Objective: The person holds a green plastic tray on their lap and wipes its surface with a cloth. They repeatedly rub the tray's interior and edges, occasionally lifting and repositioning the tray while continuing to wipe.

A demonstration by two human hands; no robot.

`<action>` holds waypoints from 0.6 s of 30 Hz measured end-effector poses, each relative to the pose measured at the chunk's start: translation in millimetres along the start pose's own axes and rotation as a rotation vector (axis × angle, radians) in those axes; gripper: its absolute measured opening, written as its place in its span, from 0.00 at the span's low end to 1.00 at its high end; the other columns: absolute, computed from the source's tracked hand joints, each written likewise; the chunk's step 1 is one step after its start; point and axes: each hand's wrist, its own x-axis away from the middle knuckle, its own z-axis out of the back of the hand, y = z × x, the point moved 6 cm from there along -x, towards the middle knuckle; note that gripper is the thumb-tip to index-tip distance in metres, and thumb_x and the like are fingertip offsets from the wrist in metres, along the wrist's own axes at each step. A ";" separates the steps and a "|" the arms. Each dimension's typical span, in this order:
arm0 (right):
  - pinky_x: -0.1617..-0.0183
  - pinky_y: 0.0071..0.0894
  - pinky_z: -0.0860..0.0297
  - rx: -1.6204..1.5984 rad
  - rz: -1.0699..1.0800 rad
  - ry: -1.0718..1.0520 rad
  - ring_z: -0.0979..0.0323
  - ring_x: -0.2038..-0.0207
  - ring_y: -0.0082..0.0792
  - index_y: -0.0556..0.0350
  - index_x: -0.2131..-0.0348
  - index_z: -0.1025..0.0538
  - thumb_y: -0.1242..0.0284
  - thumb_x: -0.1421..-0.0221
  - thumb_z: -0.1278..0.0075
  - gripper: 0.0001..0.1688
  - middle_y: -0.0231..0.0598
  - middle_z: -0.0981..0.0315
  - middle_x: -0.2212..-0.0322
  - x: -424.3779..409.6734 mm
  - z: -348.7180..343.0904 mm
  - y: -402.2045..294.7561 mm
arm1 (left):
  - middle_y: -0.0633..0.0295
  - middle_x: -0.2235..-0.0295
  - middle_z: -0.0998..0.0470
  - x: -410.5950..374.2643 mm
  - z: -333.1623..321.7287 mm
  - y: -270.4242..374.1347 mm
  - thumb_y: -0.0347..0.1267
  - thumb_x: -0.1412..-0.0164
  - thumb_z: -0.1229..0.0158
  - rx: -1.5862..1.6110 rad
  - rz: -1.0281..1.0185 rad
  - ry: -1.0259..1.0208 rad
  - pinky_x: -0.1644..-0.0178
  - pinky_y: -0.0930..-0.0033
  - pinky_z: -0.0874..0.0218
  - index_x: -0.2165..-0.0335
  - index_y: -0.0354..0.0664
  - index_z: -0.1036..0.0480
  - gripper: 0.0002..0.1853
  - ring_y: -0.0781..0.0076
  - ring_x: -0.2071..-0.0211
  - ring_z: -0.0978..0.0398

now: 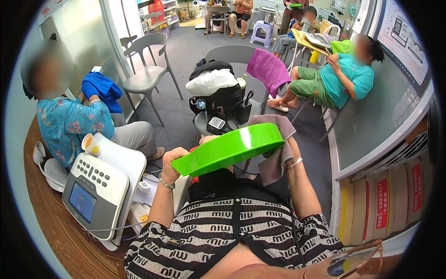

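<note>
A bright green plastic tray or basin (pixel 230 148) is held up and tilted before me, its outer side showing. My left hand (pixel 174 165) grips its left end, with a beaded bracelet on the wrist. At the right end, my right hand (pixel 292 148) is mostly hidden by a mauve cloth (pixel 277 164) that hangs over it and touches the tray's rim. A silver bangle circles that wrist. How the right fingers lie under the cloth cannot be told.
Ahead, a grey chair (pixel 231 54) holds a black bag (pixel 223 99) with a white plastic bag, and a purple towel (pixel 268 69). A device with a screen (pixel 95 191) and a paper cup (pixel 91 144) stand at left. People sit on both sides and at the back.
</note>
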 end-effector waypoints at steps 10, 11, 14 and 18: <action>0.53 0.28 0.40 0.938 -0.260 -0.952 0.36 0.58 0.28 0.60 0.57 0.32 0.69 0.52 0.54 0.22 0.40 0.32 0.61 84.9 -129.1 2.0 | 0.55 0.78 0.25 14.3 -4.1 3.3 0.31 0.61 0.39 0.325 0.030 -0.232 0.63 0.67 0.35 0.78 0.32 0.27 0.11 0.64 0.73 0.27; 0.48 0.31 0.45 1.034 -0.153 -1.123 0.40 0.52 0.36 0.57 0.52 0.37 0.68 0.51 0.56 0.26 0.45 0.37 0.55 93.2 -143.8 16.1 | 0.55 0.78 0.25 11.6 -7.6 7.8 0.31 0.61 0.39 0.311 -0.019 -0.306 0.63 0.67 0.35 0.78 0.32 0.26 0.11 0.64 0.72 0.27; 0.43 0.34 0.55 1.143 0.103 -1.258 0.51 0.45 0.45 0.52 0.46 0.45 0.62 0.48 0.60 0.31 0.48 0.46 0.50 92.9 -167.4 51.8 | 0.58 0.77 0.25 9.4 -15.2 17.5 0.32 0.62 0.38 0.226 -0.063 -0.381 0.65 0.70 0.38 0.78 0.36 0.27 0.11 0.66 0.73 0.28; 0.44 0.33 0.52 1.048 -0.034 -1.218 0.48 0.47 0.42 0.51 0.48 0.42 0.61 0.45 0.63 0.27 0.46 0.45 0.51 60.0 -169.3 82.2 | 0.60 0.78 0.25 16.1 -11.3 13.3 0.33 0.62 0.38 0.211 -0.063 -0.369 0.66 0.71 0.40 0.79 0.38 0.27 0.11 0.67 0.74 0.29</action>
